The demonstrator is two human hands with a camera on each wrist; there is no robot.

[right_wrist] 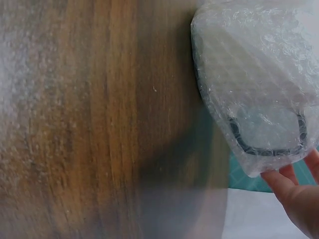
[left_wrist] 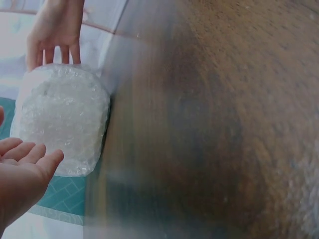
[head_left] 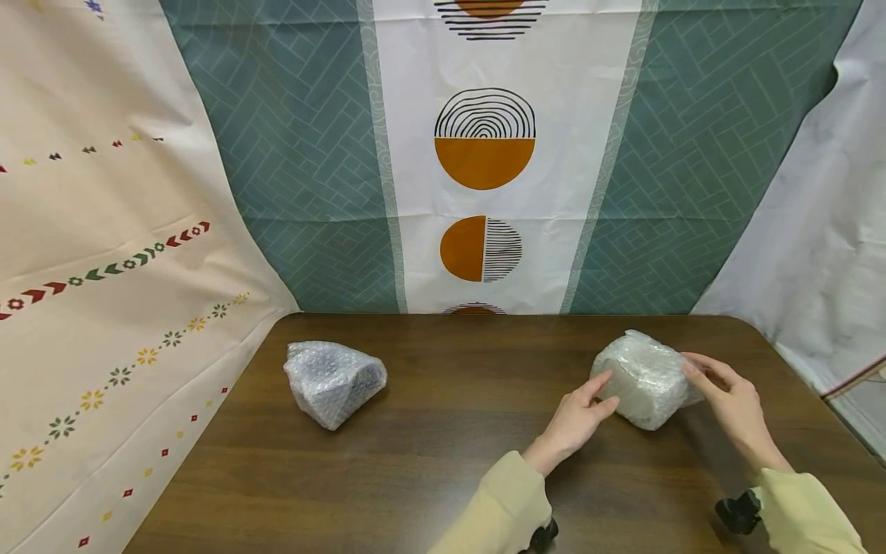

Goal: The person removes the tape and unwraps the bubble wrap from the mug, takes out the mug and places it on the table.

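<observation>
From the head view, here is the wrapped bundle (head_left: 644, 377), sitting toward the right side of the brown table (head_left: 443, 462), with a hand on either flank! The left hand (head_left: 571, 419) is at its near left side, thumb and forefinger spread apart; whether they touch the wrap, one cannot tell. The right hand (head_left: 737, 408) is over on the other side, fingers reaching to the wrap, loosely extended. And well apart, on the table's left, lies a second bubble-wrapped piece (head_left: 332, 381)!

Over to the left wrist: the bundle rests on the tabletop between the two hands, the left one's fingers stretched out and slightly bent, the right one's fingers pointing at the opposite end.

Now the right wrist: a dark loop (right_wrist: 266, 151) shows through clear wrap, and the right fingertips meet that end, relaxed rather than clenched!
</observation>
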